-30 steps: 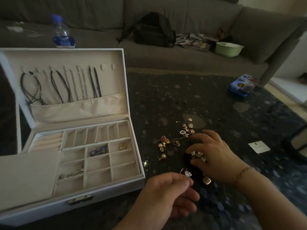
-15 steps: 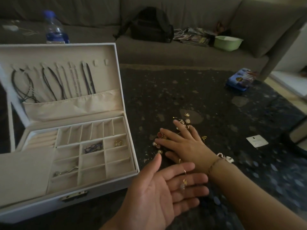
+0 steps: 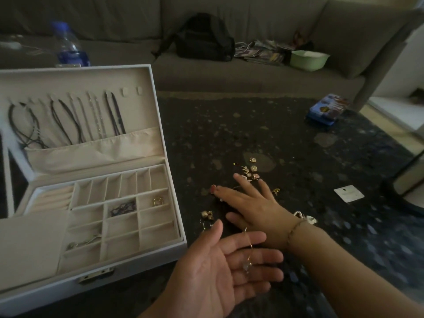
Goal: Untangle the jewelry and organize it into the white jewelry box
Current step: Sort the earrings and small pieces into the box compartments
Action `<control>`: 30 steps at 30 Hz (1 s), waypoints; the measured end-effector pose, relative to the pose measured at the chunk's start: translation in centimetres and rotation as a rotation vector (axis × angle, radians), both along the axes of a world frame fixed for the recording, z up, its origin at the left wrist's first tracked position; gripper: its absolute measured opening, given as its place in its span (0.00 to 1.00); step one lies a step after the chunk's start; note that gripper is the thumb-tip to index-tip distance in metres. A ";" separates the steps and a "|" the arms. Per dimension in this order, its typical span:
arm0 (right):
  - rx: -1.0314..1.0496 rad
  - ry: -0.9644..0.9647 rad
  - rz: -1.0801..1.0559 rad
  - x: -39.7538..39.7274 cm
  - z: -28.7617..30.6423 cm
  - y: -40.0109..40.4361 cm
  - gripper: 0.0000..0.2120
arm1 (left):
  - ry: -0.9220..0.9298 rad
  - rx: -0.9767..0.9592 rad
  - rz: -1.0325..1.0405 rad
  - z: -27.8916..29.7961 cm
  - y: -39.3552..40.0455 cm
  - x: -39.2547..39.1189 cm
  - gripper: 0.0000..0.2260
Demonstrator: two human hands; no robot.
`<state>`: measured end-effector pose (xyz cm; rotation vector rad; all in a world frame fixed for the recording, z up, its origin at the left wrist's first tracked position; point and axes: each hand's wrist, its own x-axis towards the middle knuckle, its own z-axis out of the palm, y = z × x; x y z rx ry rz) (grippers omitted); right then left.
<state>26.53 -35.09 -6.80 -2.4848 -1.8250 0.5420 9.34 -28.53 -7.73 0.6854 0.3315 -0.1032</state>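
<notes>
The left hand (image 3: 220,269) lies palm up near the front of the dark speckled bench (image 3: 298,138), fingers (image 3: 259,258) straight and relaxed, with a thin gold hook earring (image 3: 249,253) resting loose across them, its pale drop near the ring finger. A second ago this hand was curled and pinching that earring; half a second ago it had already turned open, and it sits much the same now.

The right hand (image 3: 252,203) is spread flat, palm down, pressing on the scattered loose jewelry (image 3: 251,172) with straight fingers that grip nothing. A second ago its fingers were curled over the pile; since then they have flattened and reached further out, and the pose matches the previous half-second. A thin bracelet (image 3: 294,228) circles the wrist, and a pearl piece (image 3: 306,217) lies on the bench just beside it. Two small gold earrings (image 3: 207,215) sit between the hands and the box.

The white jewelry box (image 3: 128,269) stands open on the left, unmoved, necklaces (image 3: 68,120) hanging in its lid, a gold ring (image 3: 158,200) and a dark chain (image 3: 124,206) in separate compartments, and a silver piece (image 3: 83,242) in a front one.

A white card (image 3: 348,193) lies to the right.
</notes>
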 end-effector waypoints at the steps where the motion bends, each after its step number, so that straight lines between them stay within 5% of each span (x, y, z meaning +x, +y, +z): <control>1: 0.002 0.008 0.021 0.0 0.0 -0.1 0.27 | -0.001 0.002 -0.001 0.0 0.0 0.0 0.41; 7: 0.193 0.135 -0.315 3.4 2.1 -2.0 0.23 | 0.005 -0.007 0.018 -0.3 -0.1 0.3 0.42; 12: 0.012 0.103 -0.522 6.0 2.0 -5.0 0.26 | 0.023 -0.015 0.023 -0.2 -0.3 0.4 0.44; 22: 0.123 0.097 -0.327 3.9 1.0 -2.9 0.25 | 0.050 0.033 0.064 -0.2 -0.4 0.4 0.35; 30: 0.006 -0.003 -0.188 2.4 0.3 -1.6 0.22 | 0.073 0.073 0.066 0.0 -0.3 0.6 0.35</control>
